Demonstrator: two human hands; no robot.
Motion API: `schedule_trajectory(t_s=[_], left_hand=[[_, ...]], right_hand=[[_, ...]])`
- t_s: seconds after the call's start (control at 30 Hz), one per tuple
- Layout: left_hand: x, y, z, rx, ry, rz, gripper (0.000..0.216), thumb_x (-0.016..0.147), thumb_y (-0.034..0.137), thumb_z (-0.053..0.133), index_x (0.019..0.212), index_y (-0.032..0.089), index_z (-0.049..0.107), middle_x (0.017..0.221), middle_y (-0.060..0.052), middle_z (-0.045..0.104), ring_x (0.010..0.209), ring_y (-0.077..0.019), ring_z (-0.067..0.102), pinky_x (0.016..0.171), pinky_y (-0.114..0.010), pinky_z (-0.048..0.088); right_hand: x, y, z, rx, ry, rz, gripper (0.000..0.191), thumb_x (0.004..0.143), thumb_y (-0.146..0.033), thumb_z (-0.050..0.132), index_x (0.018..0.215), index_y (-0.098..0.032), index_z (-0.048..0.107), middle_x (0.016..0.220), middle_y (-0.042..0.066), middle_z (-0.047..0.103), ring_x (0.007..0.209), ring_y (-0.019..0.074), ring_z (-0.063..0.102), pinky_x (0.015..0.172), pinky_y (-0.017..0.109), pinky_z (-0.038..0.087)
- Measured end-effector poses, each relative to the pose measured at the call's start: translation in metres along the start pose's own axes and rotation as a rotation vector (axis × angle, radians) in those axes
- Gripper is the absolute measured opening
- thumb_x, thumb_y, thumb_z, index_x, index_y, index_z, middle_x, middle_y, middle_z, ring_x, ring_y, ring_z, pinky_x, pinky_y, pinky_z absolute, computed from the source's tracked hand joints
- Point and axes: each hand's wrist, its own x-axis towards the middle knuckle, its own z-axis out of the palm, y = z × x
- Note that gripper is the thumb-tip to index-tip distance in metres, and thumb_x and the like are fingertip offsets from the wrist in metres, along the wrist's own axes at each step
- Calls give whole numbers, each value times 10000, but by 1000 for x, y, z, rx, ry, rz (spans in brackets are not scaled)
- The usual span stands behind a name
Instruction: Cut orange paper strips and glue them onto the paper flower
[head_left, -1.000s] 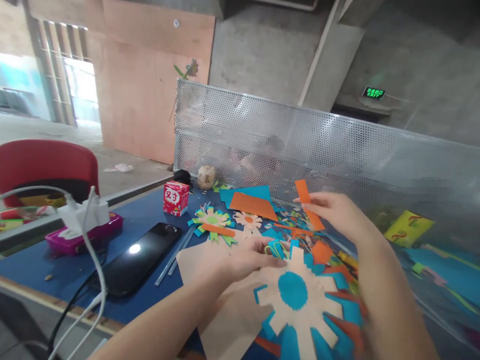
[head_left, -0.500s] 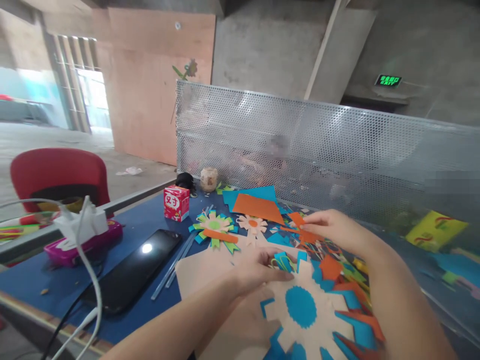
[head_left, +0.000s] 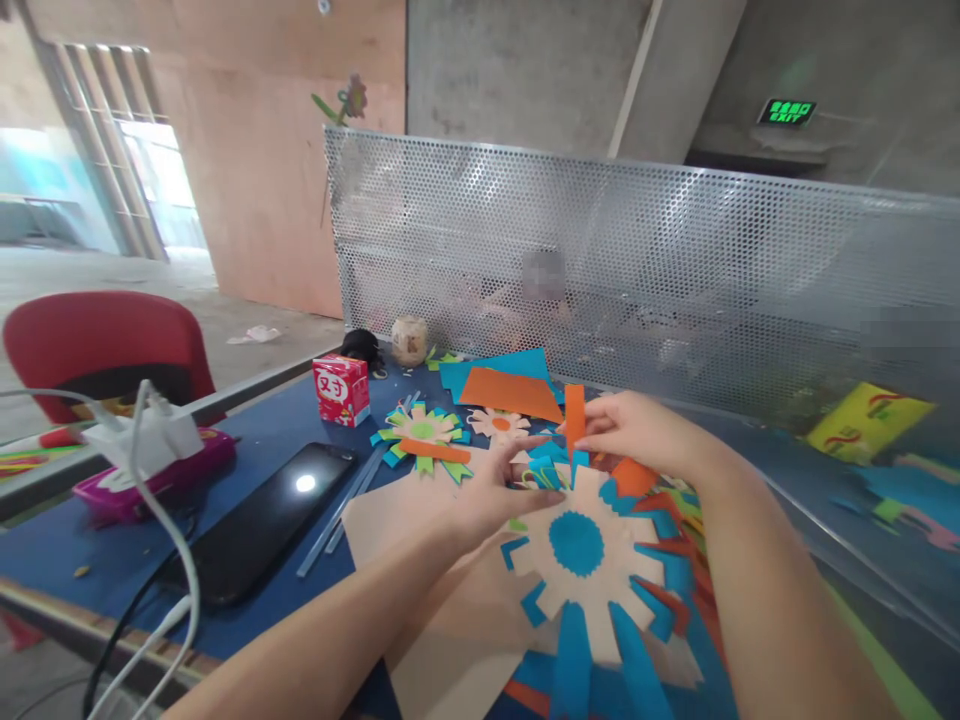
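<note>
My right hand (head_left: 637,432) pinches an orange paper strip (head_left: 574,416) and holds it upright above the craft pile. My left hand (head_left: 491,497) rests with fingers spread on a beige sheet (head_left: 405,520), its fingertips at the upper left edge of a large beige paper flower with a blue centre (head_left: 581,560). Blue and orange petals stick out from under that flower. A smaller flower of beige, green and blue with an orange strip (head_left: 424,437) lies further back, beside a small beige flower with an orange centre (head_left: 499,424).
A black phone (head_left: 270,520), clear straws (head_left: 352,495), a red carton (head_left: 341,390), a purple case with a white charger (head_left: 154,450) and cables lie on the blue table at left. Orange and blue sheets (head_left: 510,388) lie before a perforated metal screen (head_left: 637,270); a person sits behind it. A red chair (head_left: 97,345) stands left.
My right hand lowered the orange strip toward the pile, then brought it upright nearer my left hand. My left hand's fingers spread out. The view shifted slightly right.
</note>
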Motion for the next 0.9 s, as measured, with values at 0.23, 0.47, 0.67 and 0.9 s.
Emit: schedule_trajectory(t_s=[0.23,0.47,0.67,0.9], left_hand=[[0,-2,-7,165,-123,5,172,592,263,681,709,141,644,637,14,565,556,-72,457,553,-204,362],[-2,2,-6,133,-86,-36,191,569,267,695,702,141,640,648,0,583,581,-103,494,566,-222,384],[-1,0,-7,123,-110,-18,211,587,268,682,766,160,649,744,-13,626,667,-137,548,643,-252,421],[-1,-1,-9,110,-151,-51,232,603,285,674,796,161,645,791,-28,642,692,-152,576,669,-265,438]], right_hand=[[0,-4,10,-73,107,-29,227,553,-263,683,776,-225,662,745,53,676,595,203,604,500,309,471],[3,-5,15,-54,96,-111,158,569,-274,666,720,-225,660,734,45,674,611,201,608,471,278,456],[0,-9,15,-88,62,-92,147,623,-345,627,677,-208,627,614,18,635,463,133,533,423,258,425],[4,-7,14,-188,130,-169,134,652,-341,600,677,-212,625,624,16,635,533,159,556,456,261,397]])
